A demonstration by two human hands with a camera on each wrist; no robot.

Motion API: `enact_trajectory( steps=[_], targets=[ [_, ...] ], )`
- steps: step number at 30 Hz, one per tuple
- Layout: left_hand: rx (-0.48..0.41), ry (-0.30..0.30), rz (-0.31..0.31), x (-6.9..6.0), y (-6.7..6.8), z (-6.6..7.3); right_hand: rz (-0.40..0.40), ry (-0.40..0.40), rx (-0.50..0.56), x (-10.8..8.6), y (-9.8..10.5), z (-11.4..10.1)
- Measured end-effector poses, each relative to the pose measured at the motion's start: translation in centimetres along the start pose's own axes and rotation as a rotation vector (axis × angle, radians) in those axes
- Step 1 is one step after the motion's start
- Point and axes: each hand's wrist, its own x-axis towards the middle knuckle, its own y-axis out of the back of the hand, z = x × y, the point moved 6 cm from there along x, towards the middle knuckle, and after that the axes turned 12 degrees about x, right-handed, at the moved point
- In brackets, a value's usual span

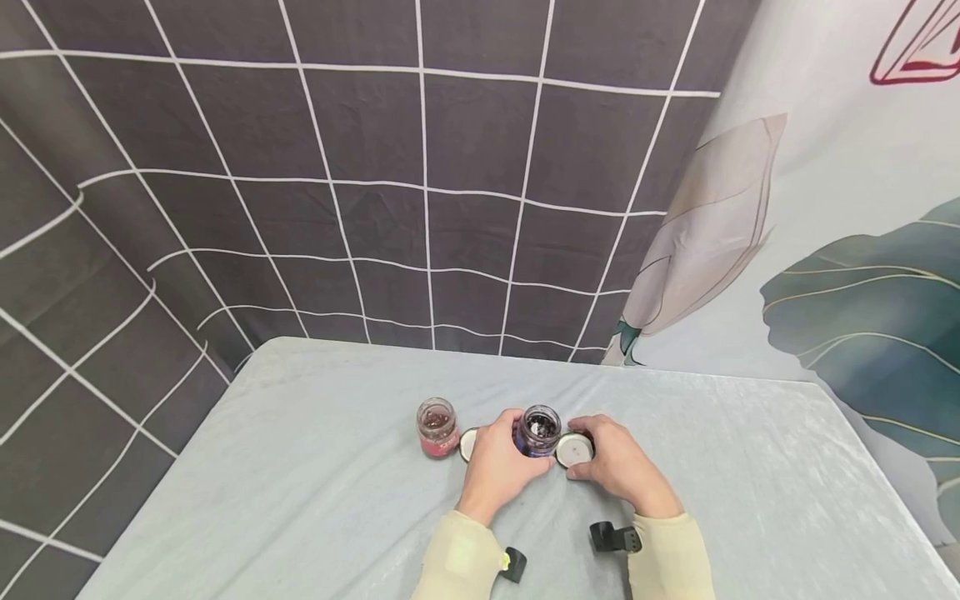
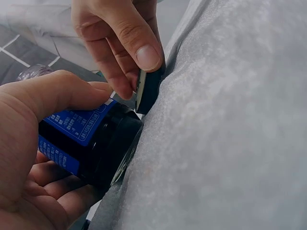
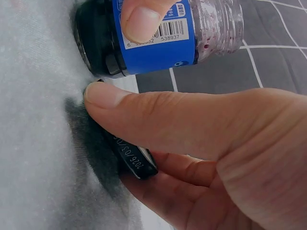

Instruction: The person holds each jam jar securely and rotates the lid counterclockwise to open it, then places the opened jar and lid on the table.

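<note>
A glass jar (image 1: 540, 423) of dark contents stands uncapped on the cloth, its blue label (image 3: 158, 60) printed with a barcode. My left hand (image 1: 498, 467) grips this jar around its side, thumb on the near side. Just right of it, my right hand (image 1: 624, 465) pinches a round lid (image 1: 575, 450) by its rim, pale inside facing up. In the right wrist view the dark lid edge (image 3: 132, 155) is tilted close to the cloth, with a printed date showing. The lid lies beside the jar's base.
Left of my left hand stands a second open jar (image 1: 437, 429) with a pink label and reddish contents. Another pale lid (image 1: 468, 444) lies between them, partly hidden by my hand. A light grey cloth (image 1: 315, 467) covers the table, which backs onto a dark gridded curtain (image 1: 375, 217).
</note>
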Motion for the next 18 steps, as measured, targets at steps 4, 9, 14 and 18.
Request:
enact_trajectory(
  steps=[4,9,14,18],
  targets=[
    [-0.001,0.006,-0.004,0.01,0.02,0.04,0.006,0.007,-0.005,0.00,-0.02,0.04],
    [-0.004,0.015,-0.017,0.00,0.01,0.01,0.004,0.008,-0.004,0.03,-0.15,0.20],
    [-0.009,0.005,-0.022,0.01,-0.04,-0.08,0.004,0.009,0.001,0.04,-0.24,0.25],
    [-0.006,0.005,-0.026,0.05,-0.04,-0.31,-0.001,0.009,-0.005,0.05,-0.37,0.22]
  ],
)
